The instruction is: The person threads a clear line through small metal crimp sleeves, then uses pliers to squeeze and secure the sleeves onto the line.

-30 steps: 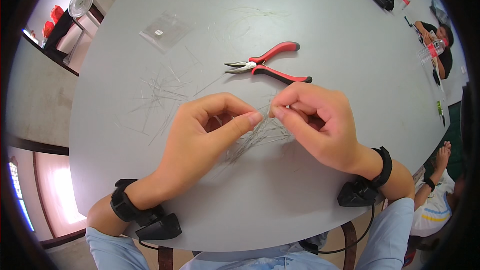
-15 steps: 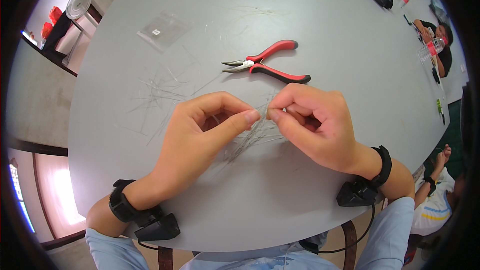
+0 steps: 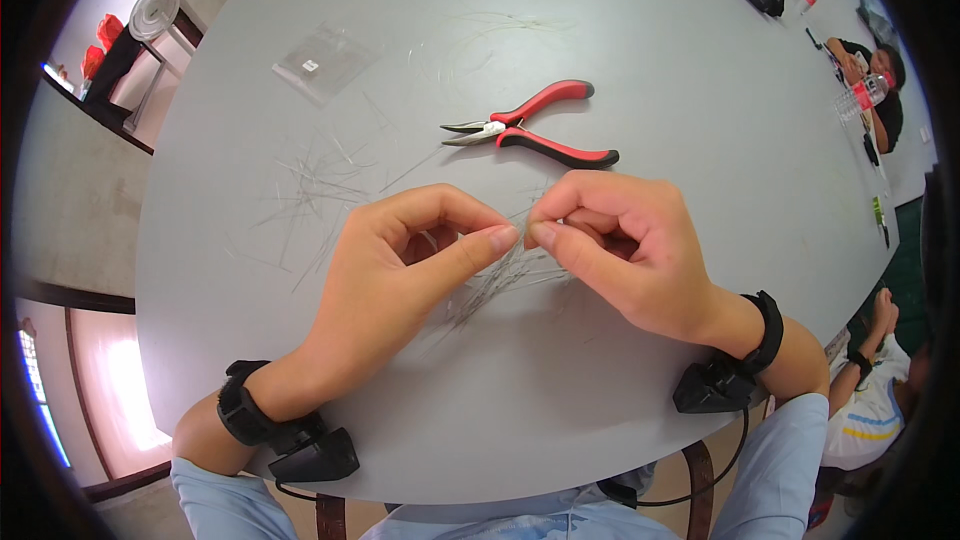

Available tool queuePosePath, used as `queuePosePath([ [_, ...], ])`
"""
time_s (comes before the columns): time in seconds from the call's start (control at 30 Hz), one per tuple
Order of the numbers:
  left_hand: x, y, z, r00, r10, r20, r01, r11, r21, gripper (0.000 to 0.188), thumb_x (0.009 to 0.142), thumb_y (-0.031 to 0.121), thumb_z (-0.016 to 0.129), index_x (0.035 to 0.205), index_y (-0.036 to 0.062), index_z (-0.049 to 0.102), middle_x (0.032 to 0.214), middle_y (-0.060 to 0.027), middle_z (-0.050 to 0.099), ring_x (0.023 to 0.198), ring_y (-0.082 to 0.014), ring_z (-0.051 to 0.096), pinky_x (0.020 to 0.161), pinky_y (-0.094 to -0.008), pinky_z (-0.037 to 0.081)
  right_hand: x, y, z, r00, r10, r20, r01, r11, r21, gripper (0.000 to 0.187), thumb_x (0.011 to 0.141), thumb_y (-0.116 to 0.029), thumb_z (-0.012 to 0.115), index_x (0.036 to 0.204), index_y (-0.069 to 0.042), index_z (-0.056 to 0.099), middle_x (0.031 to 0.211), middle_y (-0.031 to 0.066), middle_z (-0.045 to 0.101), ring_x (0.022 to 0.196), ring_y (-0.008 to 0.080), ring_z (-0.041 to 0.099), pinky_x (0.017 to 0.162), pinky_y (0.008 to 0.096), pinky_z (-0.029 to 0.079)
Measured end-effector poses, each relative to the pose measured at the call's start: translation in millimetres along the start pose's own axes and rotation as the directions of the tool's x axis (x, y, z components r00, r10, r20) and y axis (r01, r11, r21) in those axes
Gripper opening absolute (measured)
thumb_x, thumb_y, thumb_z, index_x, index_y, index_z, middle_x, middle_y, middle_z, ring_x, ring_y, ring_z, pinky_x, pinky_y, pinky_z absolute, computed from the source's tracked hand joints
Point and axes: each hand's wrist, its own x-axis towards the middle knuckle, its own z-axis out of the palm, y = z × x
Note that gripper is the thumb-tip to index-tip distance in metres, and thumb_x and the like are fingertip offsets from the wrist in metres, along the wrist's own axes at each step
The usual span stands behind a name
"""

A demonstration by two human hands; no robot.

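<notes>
My left hand (image 3: 390, 265) and right hand (image 3: 650, 270) each pinch tips together, contents unclear; loose wires (image 3: 492, 288) below suggest unfinished work

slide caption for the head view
Left hand and right hand, both pinched, over thin wires; red-and-black needle-nose pliers lie open beyond.

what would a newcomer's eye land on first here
The red and black pliers stand out first, handles spread on the grey table. Closer in, the left hand and right hand nearly meet over a heap of thin wires, with scattered wires left of the pliers.
</notes>
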Motion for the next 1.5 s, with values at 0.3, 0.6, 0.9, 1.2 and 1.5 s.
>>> queuePosePath([
  [0.3, 0.8, -1.4, 0.8, 1.0, -0.001, 0.005, 0.001, 1.0, 0.009, 0.009, 0.085, 0.01, 0.064, 0.088, 0.0012, 0.064, 0.083, -0.0005, 0.063, 0.078, -0.006, 0.055, 0.072, -0.0213, 0.042, 0.8, 3.5, -0.8, 1.0, -0.029, 0.005, 0.029, 0.999, 0.027, 0.007, 0.086, -0.005, 0.055, 0.08, -0.001, 0.057, 0.053, -0.0044, 0.04, 0.048, 0.0016, 0.033, 0.044, 0.0209, 0.024],
  [0.6, 1.9, -7.0, 1.3, 0.996, 0.083, -0.026, -0.083, 0.997, 0.003, 0.014, 0.084, 0.018, 0.067, 0.085, 0.0038, 0.067, 0.07, 0.0041, 0.06, 0.063, -0.0004, 0.046, 0.055, -0.0174, 0.033, 2.1, 6.0, -0.8, 0.998, -0.061, 0.018, 0.061, 0.998, -0.006, 0.004, 0.086, -0.003, 0.055, 0.082, -0.002, 0.057, 0.053, -0.0032, 0.041, 0.048, 0.0019, 0.033, 0.043, 0.0205, 0.025],
  [0.9, 1.6, -4.2, 0.6, 0.986, 0.163, 0.024, -0.164, 0.974, 0.154, 0.01, 0.08, 0.014, 0.067, 0.079, 0.0042, 0.063, 0.068, 0.0035, 0.058, 0.061, -0.0038, 0.043, 0.053, -0.0205, 0.032, 3.8, 3.3, -4.1, 0.991, -0.095, 0.097, 0.108, 0.985, -0.134, 0.003, 0.083, -0.001, 0.056, 0.081, -0.004, 0.057, 0.052, -0.0005, 0.042, 0.047, 0.0041, 0.034, 0.043, 0.0216, 0.026],
  [1.2, 3.9, -3.3, -1.4, 0.867, 0.475, 0.15, -0.493, 0.777, 0.392, 0.005, 0.08, 0.006, 0.063, 0.078, 0.0029, 0.06, 0.071, -0.0033, 0.057, 0.066, -0.0161, 0.048, 0.057, -0.0288, 0.038, 5.0, 6.9, -9.0, 0.967, 0.082, 0.24, -0.108, 0.99, 0.096, 0.006, 0.085, -0.006, 0.055, 0.082, -0.003, 0.059, 0.059, -0.004, 0.049, 0.053, 0.0024, 0.037, 0.05, 0.0201, 0.029],
  [1.5, 5.5, -4.4, -6.7, 0.81, 0.579, 0.094, -0.578, 0.763, 0.289, 0.003, 0.078, -0.003, 0.059, 0.078, -0.0009, 0.057, 0.075, -0.0089, 0.058, 0.066, -0.0174, 0.051, 0.058, -0.0271, 0.04, 11.0, -0.5, -15.7, 0.934, 0.221, 0.281, -0.31, 0.892, 0.33, 0.009, 0.087, -0.009, 0.055, 0.082, -0.002, 0.059, 0.072, -0.0004, 0.057, 0.05, 0.0015, 0.037, 0.044, 0.0187, 0.026],
])
